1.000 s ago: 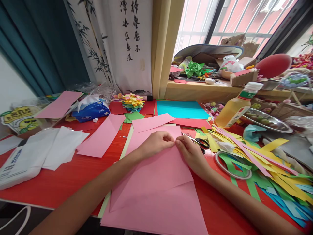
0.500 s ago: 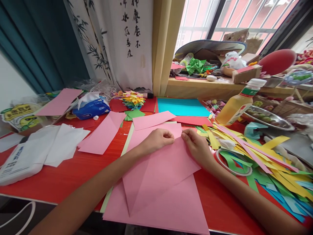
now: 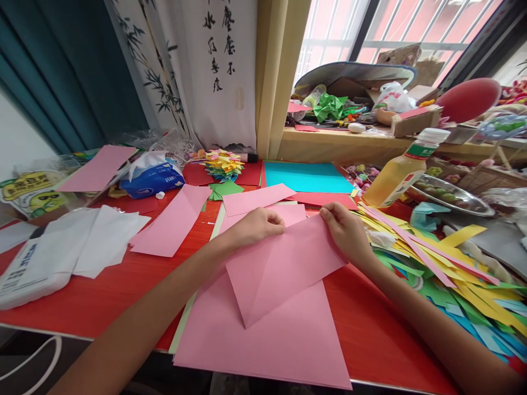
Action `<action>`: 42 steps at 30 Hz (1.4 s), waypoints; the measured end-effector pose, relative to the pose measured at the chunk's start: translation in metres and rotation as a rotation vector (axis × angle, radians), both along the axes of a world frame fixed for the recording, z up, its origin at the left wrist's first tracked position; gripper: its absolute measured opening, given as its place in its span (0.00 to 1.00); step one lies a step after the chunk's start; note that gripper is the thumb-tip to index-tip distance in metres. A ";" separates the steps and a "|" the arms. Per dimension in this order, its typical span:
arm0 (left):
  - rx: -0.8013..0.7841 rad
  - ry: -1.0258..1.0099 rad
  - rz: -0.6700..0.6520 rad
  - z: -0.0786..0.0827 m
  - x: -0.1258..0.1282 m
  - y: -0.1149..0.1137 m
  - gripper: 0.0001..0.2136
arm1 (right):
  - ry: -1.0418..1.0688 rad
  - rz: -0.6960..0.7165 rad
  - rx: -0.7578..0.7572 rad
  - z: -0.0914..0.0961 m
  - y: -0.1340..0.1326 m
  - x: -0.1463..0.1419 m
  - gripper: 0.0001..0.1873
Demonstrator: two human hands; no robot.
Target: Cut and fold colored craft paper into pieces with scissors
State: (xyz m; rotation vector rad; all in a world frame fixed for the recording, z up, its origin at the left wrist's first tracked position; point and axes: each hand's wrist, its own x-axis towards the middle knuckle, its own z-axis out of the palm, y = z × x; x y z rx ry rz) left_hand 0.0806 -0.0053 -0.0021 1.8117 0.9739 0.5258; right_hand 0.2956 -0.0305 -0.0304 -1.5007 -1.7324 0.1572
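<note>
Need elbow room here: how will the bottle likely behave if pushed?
The bottle looks well filled with yellow liquid, so probably fairly heavy. Pushed near its white cap, it could tip, being tall. Strips beside its base might get dragged.

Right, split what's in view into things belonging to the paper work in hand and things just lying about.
Likely part of the job:
creased pink paper sheet, held by the left hand and right hand
flat pink paper beneath it

Apparently just lying about:
white-capped clear bottle of yellow liquid
blue plastic tissue pack
smooth red oval object
</note>
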 end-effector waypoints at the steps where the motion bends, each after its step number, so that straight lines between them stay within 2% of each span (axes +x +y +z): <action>1: -0.009 0.006 0.003 0.001 0.000 0.000 0.06 | 0.002 -0.010 -0.002 0.000 0.001 0.001 0.10; 7: -0.033 0.036 0.040 0.006 -0.007 0.002 0.06 | 0.029 -0.044 0.015 0.000 0.007 0.010 0.10; 18: 0.020 0.080 0.071 0.018 -0.024 0.013 0.05 | 0.019 -0.112 0.068 -0.001 0.017 0.033 0.12; 22: -0.030 0.140 -0.001 0.027 -0.041 0.017 0.04 | -0.003 -0.129 0.074 -0.004 0.020 0.039 0.13; 25: -0.070 0.268 -0.066 0.035 -0.063 0.021 0.06 | -0.039 -0.132 0.057 -0.005 0.023 0.042 0.12; 27: -0.058 0.377 -0.020 0.037 -0.077 0.025 0.06 | -0.056 -0.111 0.018 -0.005 0.023 0.039 0.11; 29: 0.027 0.418 0.081 0.036 -0.082 0.030 0.05 | -0.042 -0.080 -0.027 -0.005 0.019 0.029 0.10; 32: 0.170 0.329 0.142 0.028 -0.069 0.031 0.04 | 0.025 -0.024 -0.088 -0.005 0.005 0.003 0.12; 36: 0.278 0.122 0.071 0.012 -0.026 0.011 0.08 | 0.088 0.101 -0.187 -0.007 -0.019 -0.033 0.13; 39: 0.332 0.038 -0.052 0.002 0.001 -0.010 0.07 | 0.085 0.158 -0.196 -0.007 -0.031 -0.046 0.11; 42: 0.328 -0.007 -0.016 -0.002 0.010 -0.022 0.08 | 0.082 0.172 -0.173 -0.006 -0.035 -0.047 0.10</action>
